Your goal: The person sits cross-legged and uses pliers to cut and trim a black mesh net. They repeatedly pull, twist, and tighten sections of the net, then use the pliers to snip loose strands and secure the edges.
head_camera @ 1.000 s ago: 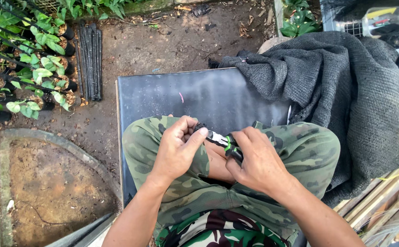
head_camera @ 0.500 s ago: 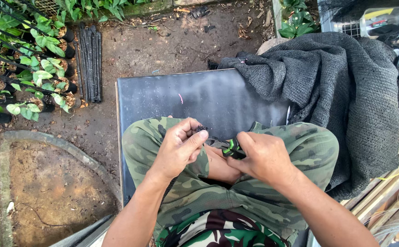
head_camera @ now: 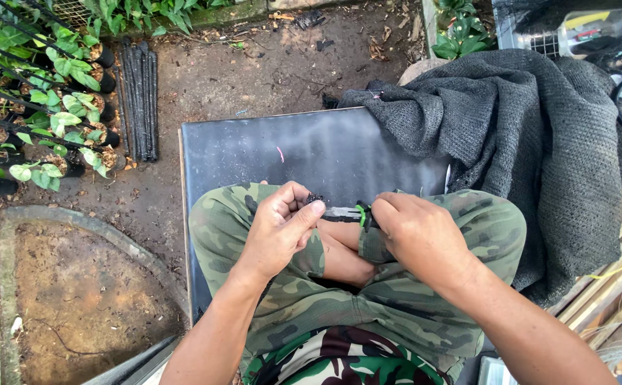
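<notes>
Head view looks down on a person sitting cross-legged in camouflage trousers on a dark mat [head_camera: 325,153] laid on bare soil. Left hand [head_camera: 279,228] has its grip pinched shut on a small dark piece [head_camera: 316,198] between thumb and forefinger. Right hand [head_camera: 418,235] is closed round a knife [head_camera: 347,212] with a green-and-black handle, blade pointing toward that piece, above the lap near the mat's near edge. Grey netting [head_camera: 532,142] is heaped at the mat's right edge; potted seedlings [head_camera: 54,121] stand well off its left edge
</notes>
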